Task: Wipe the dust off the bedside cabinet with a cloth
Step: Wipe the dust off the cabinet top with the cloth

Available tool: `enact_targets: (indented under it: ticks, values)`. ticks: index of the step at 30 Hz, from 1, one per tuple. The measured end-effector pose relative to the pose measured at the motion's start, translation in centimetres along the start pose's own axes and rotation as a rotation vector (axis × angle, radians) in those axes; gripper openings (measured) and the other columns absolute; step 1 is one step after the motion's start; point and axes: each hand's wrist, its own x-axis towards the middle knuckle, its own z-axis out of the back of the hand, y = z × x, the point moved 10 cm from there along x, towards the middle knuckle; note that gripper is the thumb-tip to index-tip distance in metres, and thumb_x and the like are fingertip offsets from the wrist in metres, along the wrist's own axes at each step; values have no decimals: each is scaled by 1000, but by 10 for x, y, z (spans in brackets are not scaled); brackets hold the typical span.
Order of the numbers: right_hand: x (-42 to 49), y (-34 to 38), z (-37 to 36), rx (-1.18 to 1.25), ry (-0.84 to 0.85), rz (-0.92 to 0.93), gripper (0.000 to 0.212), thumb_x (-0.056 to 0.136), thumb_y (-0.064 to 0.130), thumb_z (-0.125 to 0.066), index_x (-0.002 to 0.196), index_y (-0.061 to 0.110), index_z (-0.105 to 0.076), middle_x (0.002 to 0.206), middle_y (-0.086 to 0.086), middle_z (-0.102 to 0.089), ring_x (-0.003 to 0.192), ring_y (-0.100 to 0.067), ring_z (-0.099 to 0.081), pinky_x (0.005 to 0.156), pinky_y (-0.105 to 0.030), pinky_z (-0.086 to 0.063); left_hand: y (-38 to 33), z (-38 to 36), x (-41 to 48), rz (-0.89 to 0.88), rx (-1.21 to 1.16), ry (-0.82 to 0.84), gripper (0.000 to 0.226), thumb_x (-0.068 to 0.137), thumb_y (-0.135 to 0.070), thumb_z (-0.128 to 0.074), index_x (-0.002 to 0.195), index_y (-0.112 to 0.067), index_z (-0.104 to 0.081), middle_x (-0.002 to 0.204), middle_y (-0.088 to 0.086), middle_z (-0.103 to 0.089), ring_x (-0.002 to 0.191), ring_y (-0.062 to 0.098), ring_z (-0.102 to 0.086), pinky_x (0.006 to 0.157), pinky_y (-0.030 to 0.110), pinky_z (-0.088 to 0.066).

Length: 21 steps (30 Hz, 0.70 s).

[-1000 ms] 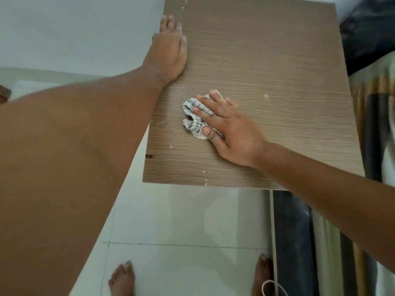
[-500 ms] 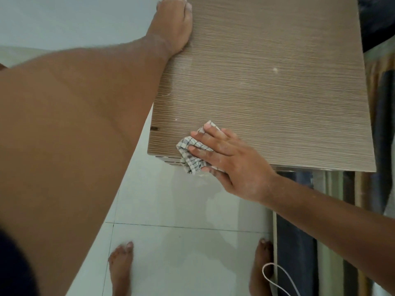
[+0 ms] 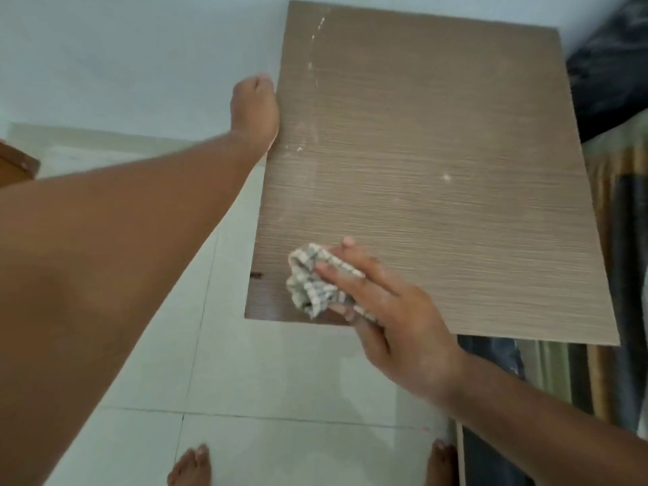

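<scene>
The bedside cabinet (image 3: 456, 163) shows its brown wood-grain top, with pale dust streaks and specks along its left part. A crumpled checked cloth (image 3: 308, 278) lies on the near left corner of that top. My right hand (image 3: 389, 317) presses on the cloth with flat fingers and holds it. My left hand (image 3: 256, 114) rests against the cabinet's left edge, fingers curled over the side and mostly hidden.
White floor tiles (image 3: 280, 380) spread below and left of the cabinet. My two bare feet (image 3: 191, 466) stand at the bottom. A bed with striped and dark bedding (image 3: 624, 240) runs along the right. A brown wooden piece (image 3: 14, 163) shows at far left.
My right hand with the cloth slid from the middle of the top to the front edge, then back onto the near left corner. My left hand slipped off the top to the side edge.
</scene>
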Motion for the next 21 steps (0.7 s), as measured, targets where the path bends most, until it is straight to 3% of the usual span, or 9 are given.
enact_targets:
  ticks: [1,3,5,7,9,11,14,18,21]
  values:
    - [24,-15,21,-43,-77,-60,41,102,17,-55,143,15,-54,151,-4,-49,145,-20,-41,113,-17,-37,9,-4,3,58,-80,20,33,95,-23,-41,65,-21,-52,69,-4,-53,68,13,-46,70,30,-42]
    - [73,-48,59,-106,-184,-188,41,103,18,-56,143,15,-54,148,-6,-52,138,-19,-47,113,-19,-36,15,-13,-1,102,-92,67,35,102,-28,-42,81,-15,-66,76,-4,-60,69,9,-54,68,23,-44]
    - [120,-84,87,-122,-278,-290,42,103,21,-54,145,18,-52,140,3,-56,127,-14,-53,110,-24,-41,21,-20,2,64,-81,65,40,104,-34,-40,99,-10,-71,92,2,-69,85,17,-63,80,28,-51]
    - [163,-124,106,-86,-381,-387,41,103,24,-53,144,19,-53,129,11,-59,118,-8,-56,105,-25,-45,27,-21,6,57,-98,40,43,102,-37,-40,102,-9,-72,101,8,-73,96,26,-67,89,39,-53]
    - [204,-156,119,-47,-495,-455,42,103,27,-52,144,19,-53,129,7,-64,118,-10,-59,107,-30,-48,25,-22,9,42,-80,37,41,104,-33,-39,108,-8,-72,108,9,-73,102,26,-66,89,36,-52]
    - [237,-181,125,-44,-550,-518,43,104,28,-51,145,16,-52,135,2,-64,125,-12,-57,113,-29,-42,21,-23,10,19,-24,41,40,106,-28,-36,111,-7,-69,107,5,-70,96,21,-61,79,27,-43]
    - [279,-214,113,-129,-469,-620,41,104,26,-50,143,14,-54,139,-2,-61,129,-17,-54,108,-19,-35,17,-22,6,-6,71,22,40,108,-25,-32,117,-7,-66,111,5,-68,99,21,-59,83,26,-41]
    - [319,-227,80,-327,-271,-661,46,103,33,-43,146,17,-49,142,-8,-57,135,-27,-48,114,-36,-39,16,-21,7,-4,92,16,41,107,-24,-32,129,-5,-61,125,13,-67,117,29,-60,98,33,-44]
    - [335,-212,56,-423,-201,-613,49,105,36,-39,151,18,-42,151,-8,-44,140,-27,-40,116,-36,-34,14,-20,6,-19,106,14,42,107,-25,-32,129,-3,-60,128,14,-66,121,30,-58,104,37,-44]
